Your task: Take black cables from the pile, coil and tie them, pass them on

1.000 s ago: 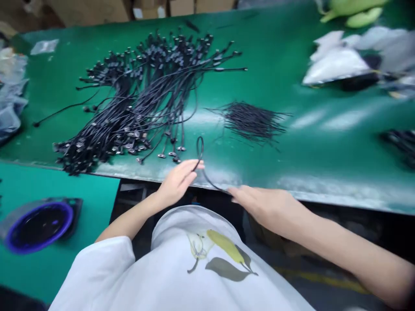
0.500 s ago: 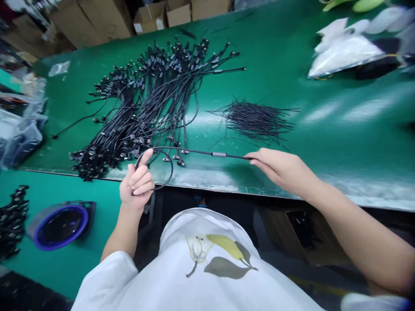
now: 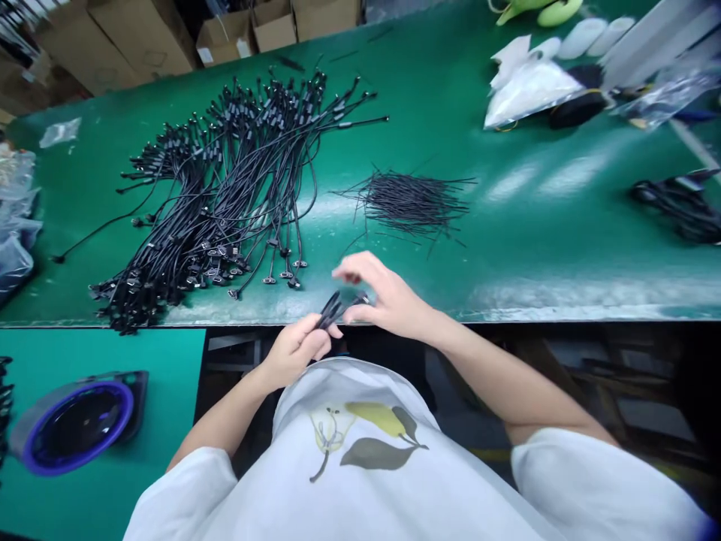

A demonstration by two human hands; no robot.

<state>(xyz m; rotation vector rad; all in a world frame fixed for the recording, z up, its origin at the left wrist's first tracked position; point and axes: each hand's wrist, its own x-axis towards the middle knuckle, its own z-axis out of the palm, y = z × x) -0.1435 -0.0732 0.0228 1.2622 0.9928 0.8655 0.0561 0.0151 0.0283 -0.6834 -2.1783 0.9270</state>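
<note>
My left hand (image 3: 296,347) is closed on a folded black cable (image 3: 333,308) at the near edge of the green table (image 3: 507,248). My right hand (image 3: 383,297) pinches the other end of the same cable, fingers curled, right beside the left hand. A big heap of black cables with connectors (image 3: 225,188) lies on the table to the left of my hands. A smaller pile of thin black ties (image 3: 411,201) lies just beyond my right hand.
Plastic bags and a dark object (image 3: 541,86) sit at the far right, more black cables (image 3: 679,203) at the right edge. A blue-rimmed round device (image 3: 73,421) rests on the lower left surface. Cardboard boxes (image 3: 225,37) stand behind the table.
My hands were spread apart with the cable stretched between them; now they have come together and the cable is folded into a short bundle. The camera view shifted slightly.
</note>
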